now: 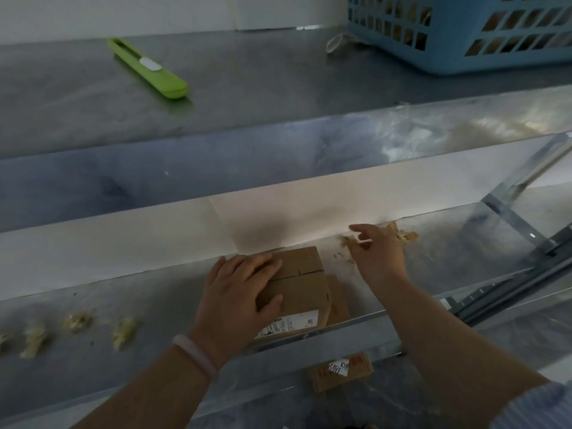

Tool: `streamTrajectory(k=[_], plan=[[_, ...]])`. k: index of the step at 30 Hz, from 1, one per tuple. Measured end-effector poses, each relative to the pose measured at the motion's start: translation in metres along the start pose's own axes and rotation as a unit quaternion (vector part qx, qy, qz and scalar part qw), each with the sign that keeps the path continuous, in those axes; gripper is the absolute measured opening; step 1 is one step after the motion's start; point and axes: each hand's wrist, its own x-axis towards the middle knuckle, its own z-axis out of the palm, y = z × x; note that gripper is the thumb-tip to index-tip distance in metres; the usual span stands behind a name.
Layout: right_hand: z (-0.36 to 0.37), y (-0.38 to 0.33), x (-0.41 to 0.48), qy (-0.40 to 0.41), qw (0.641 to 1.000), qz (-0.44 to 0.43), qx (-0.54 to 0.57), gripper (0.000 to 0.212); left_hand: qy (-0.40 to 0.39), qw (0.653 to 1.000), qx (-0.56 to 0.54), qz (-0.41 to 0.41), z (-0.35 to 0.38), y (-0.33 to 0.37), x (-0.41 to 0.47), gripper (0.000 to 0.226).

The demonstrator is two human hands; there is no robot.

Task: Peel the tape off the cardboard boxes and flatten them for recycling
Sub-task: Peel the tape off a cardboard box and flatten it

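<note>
A small brown cardboard box (pixel 305 283) with a white shipping label lies flat on the lower metal shelf (pixel 161 305). My left hand (pixel 238 292) rests palm down on the box's left part, thumb against its near side. My right hand (pixel 379 250) hovers to the right of the box with fingers spread, over a pile of crumpled tape scraps (pixel 402 236). Whether a scrap sticks to its fingertips I cannot tell. Another flat cardboard piece (pixel 339 298) peeks out from under the box on its right.
A green utility knife (pixel 148 68) lies on the upper metal surface, and a blue plastic basket (pixel 464 29) stands at its back right. Balled tape bits (pixel 77 320) line the lower shelf at left. A labelled cardboard piece (pixel 340 371) lies below the shelf edge.
</note>
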Motion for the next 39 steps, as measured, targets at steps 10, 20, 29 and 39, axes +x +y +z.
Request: streamTrajectory(k=[10,20,29,39], plan=[[-0.017,0.011,0.014,-0.006,0.994,0.007,-0.108,0.045,0.069,0.976,-0.207,-0.024,-0.003,-0.024,0.004,0.040],[-0.019,0.015,0.008,-0.021,0.992,0.023,-0.125,0.039,0.156,0.977,-0.088,-0.113,0.002,-0.027,-0.016,0.058],[-0.001,-0.016,-0.053,-0.083,0.996,-0.031,0.003,0.010,0.193,0.840,-0.360,-0.357,0.004,-0.028,-0.033,0.005],[0.006,-0.035,-0.066,-0.203,0.966,-0.042,0.156,0.044,0.047,0.763,-0.543,-0.348,-0.034,-0.048,-0.055,0.029]])
